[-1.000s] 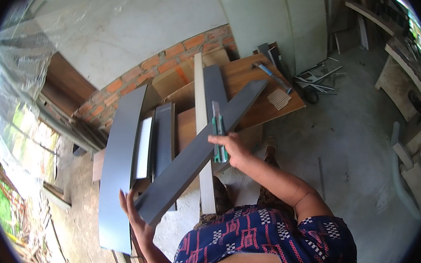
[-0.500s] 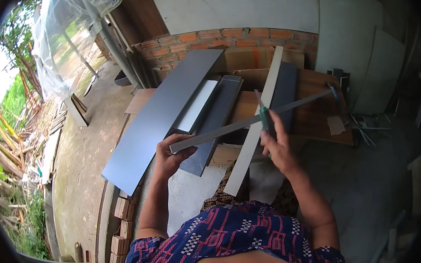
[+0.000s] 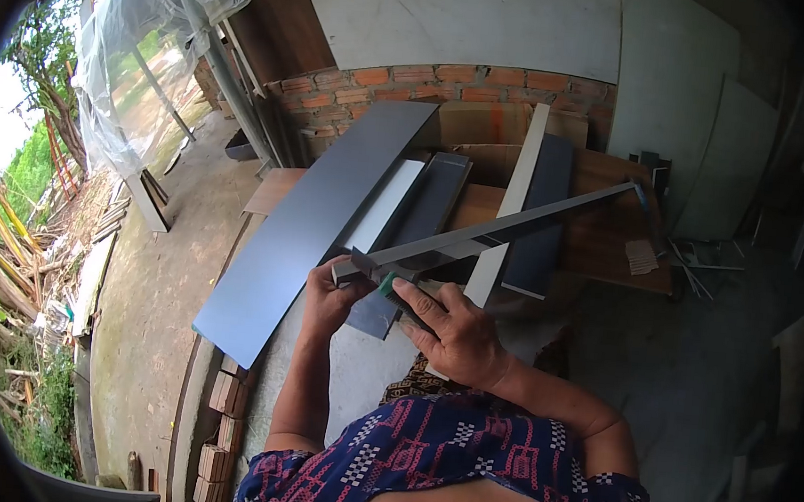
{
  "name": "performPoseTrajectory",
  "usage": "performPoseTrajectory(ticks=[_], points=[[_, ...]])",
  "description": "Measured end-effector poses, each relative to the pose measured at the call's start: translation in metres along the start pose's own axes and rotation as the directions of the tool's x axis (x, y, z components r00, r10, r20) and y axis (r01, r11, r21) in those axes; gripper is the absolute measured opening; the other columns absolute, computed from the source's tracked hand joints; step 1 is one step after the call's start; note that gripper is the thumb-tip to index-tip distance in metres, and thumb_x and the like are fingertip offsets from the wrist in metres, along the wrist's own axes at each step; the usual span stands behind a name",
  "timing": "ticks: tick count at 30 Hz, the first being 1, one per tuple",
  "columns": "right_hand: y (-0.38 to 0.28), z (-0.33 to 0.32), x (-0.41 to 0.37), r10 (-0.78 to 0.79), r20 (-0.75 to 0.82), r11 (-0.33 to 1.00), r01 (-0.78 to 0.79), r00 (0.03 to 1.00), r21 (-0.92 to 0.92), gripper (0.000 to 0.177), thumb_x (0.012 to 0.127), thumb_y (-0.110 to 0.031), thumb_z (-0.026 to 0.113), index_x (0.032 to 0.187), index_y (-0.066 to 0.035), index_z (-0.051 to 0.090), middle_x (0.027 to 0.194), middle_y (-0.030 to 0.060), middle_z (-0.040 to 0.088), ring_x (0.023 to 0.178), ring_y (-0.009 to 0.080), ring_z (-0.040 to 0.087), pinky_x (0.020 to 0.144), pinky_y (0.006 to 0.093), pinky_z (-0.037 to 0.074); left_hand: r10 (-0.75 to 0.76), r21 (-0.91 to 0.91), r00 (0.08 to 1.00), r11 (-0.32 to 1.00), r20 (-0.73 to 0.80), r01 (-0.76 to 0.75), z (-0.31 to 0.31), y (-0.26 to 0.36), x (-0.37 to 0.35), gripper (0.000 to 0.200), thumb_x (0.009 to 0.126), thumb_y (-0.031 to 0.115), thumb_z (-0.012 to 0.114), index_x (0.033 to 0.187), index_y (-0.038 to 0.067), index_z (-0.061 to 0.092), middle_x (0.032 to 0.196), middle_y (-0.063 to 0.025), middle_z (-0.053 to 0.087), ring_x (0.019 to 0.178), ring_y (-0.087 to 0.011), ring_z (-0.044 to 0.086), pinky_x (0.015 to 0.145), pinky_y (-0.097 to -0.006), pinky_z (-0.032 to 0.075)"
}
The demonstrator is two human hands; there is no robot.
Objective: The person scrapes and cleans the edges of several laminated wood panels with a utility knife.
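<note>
My left hand (image 3: pixel 327 297) is closed around the near end of a long narrow grey strip (image 3: pixel 517 224), which slants up to the right. In my right hand (image 3: pixel 457 336) is a green-handled knife (image 3: pixel 390 286); its blade lies against the strip close to my left hand. Beneath the strip, a long pale board (image 3: pixel 519 185) runs away from me. A wide grey panel (image 3: pixel 319 221) lies to the left, with a white panel (image 3: pixel 387 203) and a dark panel (image 3: pixel 433 197) beside it. Another dark panel (image 3: pixel 540 205) is right of the pale board.
A brown wooden board (image 3: pixel 601 238) lies under the panels on the right, with a small torn piece (image 3: pixel 640 257) on it. Thin strips (image 3: pixel 703 265) lie on the floor beyond its right edge. Stacked bricks (image 3: pixel 220 435) stand at the lower left. A brick wall (image 3: pixel 368 83) is behind.
My right hand has moved left and down with the knife, bringing its blade from above the strip's middle to the strip's near end. My left hand still holds that end.
</note>
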State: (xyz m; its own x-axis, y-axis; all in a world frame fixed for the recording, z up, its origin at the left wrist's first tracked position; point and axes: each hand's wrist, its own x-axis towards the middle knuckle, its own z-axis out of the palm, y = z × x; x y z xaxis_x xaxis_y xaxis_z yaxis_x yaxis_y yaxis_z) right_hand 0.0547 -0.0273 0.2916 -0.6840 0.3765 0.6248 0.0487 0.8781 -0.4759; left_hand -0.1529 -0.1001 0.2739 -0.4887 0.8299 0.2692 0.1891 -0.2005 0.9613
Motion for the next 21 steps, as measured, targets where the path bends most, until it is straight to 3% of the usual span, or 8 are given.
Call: performPoseTrajectory(ticks=[4,8,13,14,17,19,21], points=[[0.036,-0.020,-0.021,0.164,-0.045,0.981,-0.167,0.985,-0.095,0.063,0.075,-0.016,0.069,0.133,-0.018,0.045,0.082,0.0130,0.045,0.066,0.0274,0.056,0.059,0.0381,0.049,-0.026,0.003,1.000,1.000,-0.009,0.026,0.003,0.004,-0.001,0.021,0.070,0.004,0.069,0.090,-0.002,0.065,0.073,-0.0029,0.063,0.064,-0.0074,0.055,0.058,-0.0204,0.043],[0.097,-0.041,-0.044,0.245,-0.245,0.962,-0.267,0.938,-0.059,0.058,0.077,-0.015,0.067,0.131,-0.017,0.046,0.081,0.0145,0.047,0.072,0.0304,0.055,0.064,0.0381,0.047,-0.015,-0.049,1.000,0.999,-0.019,0.014,0.006,0.008,-0.002,0.021,0.069,0.005,0.071,0.087,-0.003,0.065,0.069,-0.0017,0.060,0.060,-0.0068,0.052,0.054,-0.0204,0.039],[0.195,-0.082,-0.067,0.453,-0.339,0.853,-0.511,0.825,-0.103,0.054,0.078,-0.017,0.065,0.128,-0.012,0.048,0.094,0.0195,0.055,0.086,0.0356,0.057,0.075,0.0388,0.046,-0.045,0.017,0.996,0.999,-0.080,0.047,0.011,0.011,-0.004,0.019,0.067,0.004,0.070,0.084,-0.004,0.065,0.065,-0.0022,0.059,0.056,-0.0079,0.052,0.052,-0.0208,0.041],[0.213,-0.090,-0.069,0.507,-0.347,0.819,-0.567,0.789,-0.094,0.053,0.078,-0.018,0.065,0.128,-0.010,0.049,0.098,0.0208,0.057,0.090,0.0362,0.058,0.077,0.0386,0.046,-0.042,0.006,0.996,0.999,-0.077,0.043,0.011,0.010,-0.004,0.019,0.068,0.004,0.069,0.084,-0.004,0.064,0.065,-0.0030,0.059,0.056,-0.0084,0.052,0.052,-0.0212,0.041],[0.243,-0.103,-0.071,0.523,-0.468,0.832,-0.545,0.712,0.100,0.051,0.079,-0.018,0.065,0.126,-0.008,0.049,0.110,0.0218,0.058,0.102,0.0352,0.057,0.084,0.0374,0.045,-0.006,-0.005,0.998,1.000,-0.068,0.006,0.009,0.002,-0.005,0.019,0.068,0.005,0.069,0.083,-0.004,0.063,0.065,-0.0034,0.059,0.055,-0.0089,0.052,0.052,-0.0215,0.041],[0.193,-0.107,-0.052,0.444,-0.385,0.889,-0.453,0.809,0.073,0.049,0.079,-0.018,0.064,0.125,-0.006,0.050,0.117,0.0208,0.057,0.107,0.0323,0.057,0.086,0.0369,0.045,-0.030,0.015,0.996,0.999,-0.083,0.032,0.013,0.010,-0.007,0.018,0.067,0.006,0.068,0.082,-0.005,0.063,0.065,-0.0034,0.058,0.055,-0.0091,0.052,0.052,-0.0219,0.042],[0.148,-0.097,-0.043,0.325,-0.229,0.933,-0.350,0.917,-0.077,0.050,0.078,-0.012,0.065,0.126,-0.007,0.050,0.106,0.0169,0.060,0.095,0.0305,0.059,0.084,0.0366,0.046,-0.031,0.011,0.993,0.999,-0.113,0.032,0.015,0.012,-0.008,0.018,0.067,0.006,0.068,0.080,-0.005,0.063,0.065,-0.0033,0.058,0.055,-0.0092,0.052,0.052,-0.0221,0.042]])
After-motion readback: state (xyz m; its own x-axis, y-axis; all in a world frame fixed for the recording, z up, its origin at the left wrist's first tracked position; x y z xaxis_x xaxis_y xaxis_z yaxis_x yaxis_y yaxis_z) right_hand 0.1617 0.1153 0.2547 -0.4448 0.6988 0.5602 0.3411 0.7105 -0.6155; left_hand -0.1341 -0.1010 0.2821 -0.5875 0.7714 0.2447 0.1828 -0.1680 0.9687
